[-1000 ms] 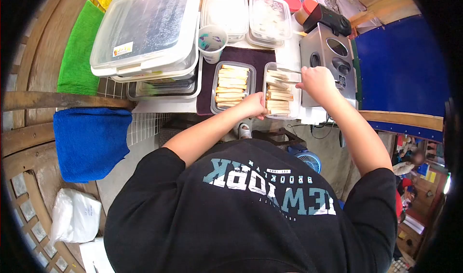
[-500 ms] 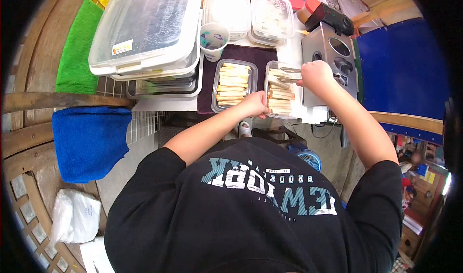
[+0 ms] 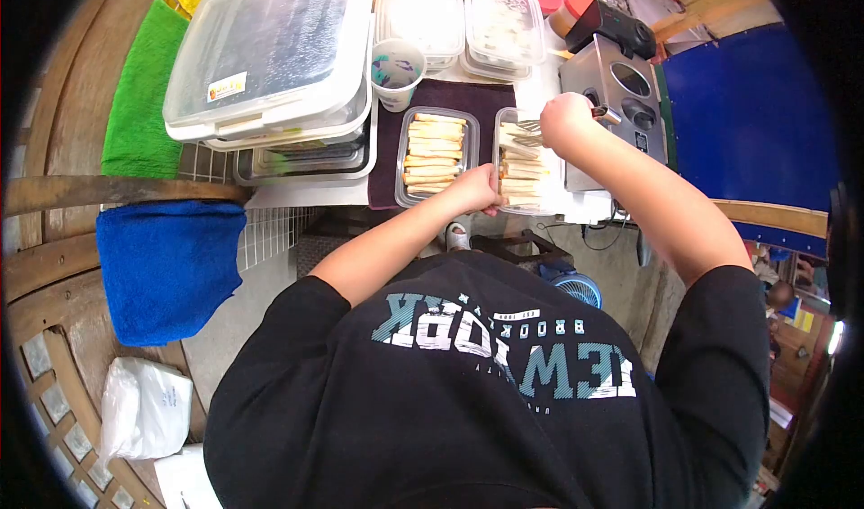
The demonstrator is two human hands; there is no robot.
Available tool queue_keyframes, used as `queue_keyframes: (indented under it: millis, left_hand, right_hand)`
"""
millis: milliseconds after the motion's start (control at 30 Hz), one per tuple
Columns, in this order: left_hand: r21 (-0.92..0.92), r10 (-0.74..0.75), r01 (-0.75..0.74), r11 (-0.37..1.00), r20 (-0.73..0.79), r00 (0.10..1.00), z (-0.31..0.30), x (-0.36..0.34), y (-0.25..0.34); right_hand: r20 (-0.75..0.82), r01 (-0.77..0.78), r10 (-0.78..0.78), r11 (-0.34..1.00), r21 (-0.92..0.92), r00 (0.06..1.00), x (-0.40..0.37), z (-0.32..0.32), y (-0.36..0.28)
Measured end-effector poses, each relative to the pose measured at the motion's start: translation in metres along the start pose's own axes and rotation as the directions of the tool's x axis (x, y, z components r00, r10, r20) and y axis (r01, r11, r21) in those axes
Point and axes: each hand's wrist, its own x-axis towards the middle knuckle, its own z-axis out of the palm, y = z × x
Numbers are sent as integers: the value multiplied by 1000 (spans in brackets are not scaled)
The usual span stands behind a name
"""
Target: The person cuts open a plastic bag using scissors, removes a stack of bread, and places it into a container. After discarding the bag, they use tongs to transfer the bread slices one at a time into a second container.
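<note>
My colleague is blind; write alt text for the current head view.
A right hand holds metal tongs at a tub of pale sticks; the left hand touches its near corner. Beside it, another filled container sits on dark cloth.

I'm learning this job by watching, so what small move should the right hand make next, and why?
Probably use the tongs to straighten the far sticks in the right box: the right hand already has them at that end, those sticks look less even than the nearer ones, and the left hand is at the near corner.
</note>
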Motion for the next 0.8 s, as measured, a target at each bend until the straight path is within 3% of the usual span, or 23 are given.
queue_keyframes:
  millis: [167, 200, 300, 333, 433, 467, 567, 600, 733, 800]
  left_hand:
    - [-58, 25, -25, 998, -3, 1000, 0, -4, 1]
    - [-46, 18, -18, 999, 5, 1000, 1, -2, -1]
    - [-5, 17, -17, 1000, 5, 1000, -2, 1, -3]
    - [8, 28, -28, 1000, -1, 1000, -2, -1, -3]
    - [-5, 17, -17, 1000, -5, 1000, 0, -2, -2]
    - [-15, 9, -9, 1000, -5, 1000, 0, -2, -1]
    - [-8, 33, -33, 999, -14, 999, 0, -8, 5]
    - [-2, 34, -34, 999, -14, 999, -1, -8, 5]
    - [11, 25, -25, 1000, -19, 999, 1, -8, 4]
    - [19, 27, -27, 999, -20, 999, 0, -6, 1]
  right_hand:
    - [-28, -21, 19, 998, -66, 999, 5, -8, -12]
    - [117, -2, 10, 997, -71, 993, 15, -10, -13]
    - [-45, 32, -34, 999, -40, 998, 12, 1, -4]
    - [-54, -26, 28, 999, 36, 998, 6, -1, -3]
    - [-34, -19, 16, 996, -86, 999, 0, -13, -13]
    - [51, -8, 16, 989, -145, 999, 1, -20, -15]
    - [-6, -9, 9, 996, -85, 1000, 15, 0, -9]
    - [-13, 2, -2, 1000, 13, 1000, 10, 2, -2]
    - [89, -29, 30, 999, -20, 996, 13, -6, -7]
    - [60, -28, 30, 998, -49, 998, 10, -14, -9]
